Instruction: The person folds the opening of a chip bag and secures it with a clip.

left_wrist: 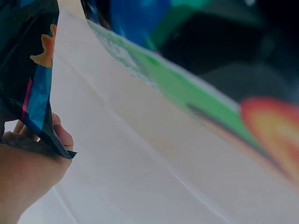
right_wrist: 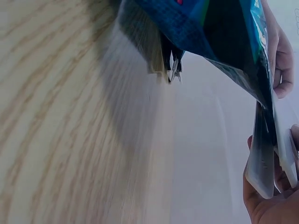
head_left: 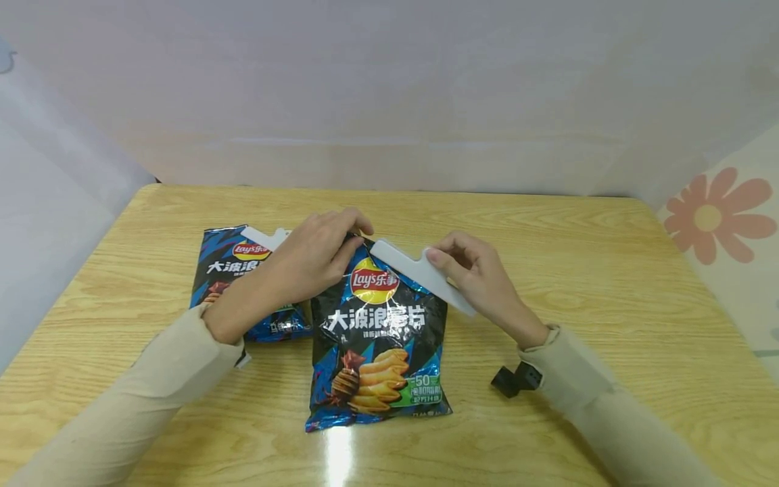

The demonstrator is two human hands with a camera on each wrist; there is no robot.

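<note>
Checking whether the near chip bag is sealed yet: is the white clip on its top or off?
On: the white clip straddles the top of the near chip bag, pinched by the right hand.

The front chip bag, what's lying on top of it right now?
On the front chip bag, a white sealing clip lies across its top edge, pinched by the right hand. The left hand grips the top corner. The folded edge under them is hidden.

Left bag [head_left: 228,270] (half hidden); forearm across
</note>
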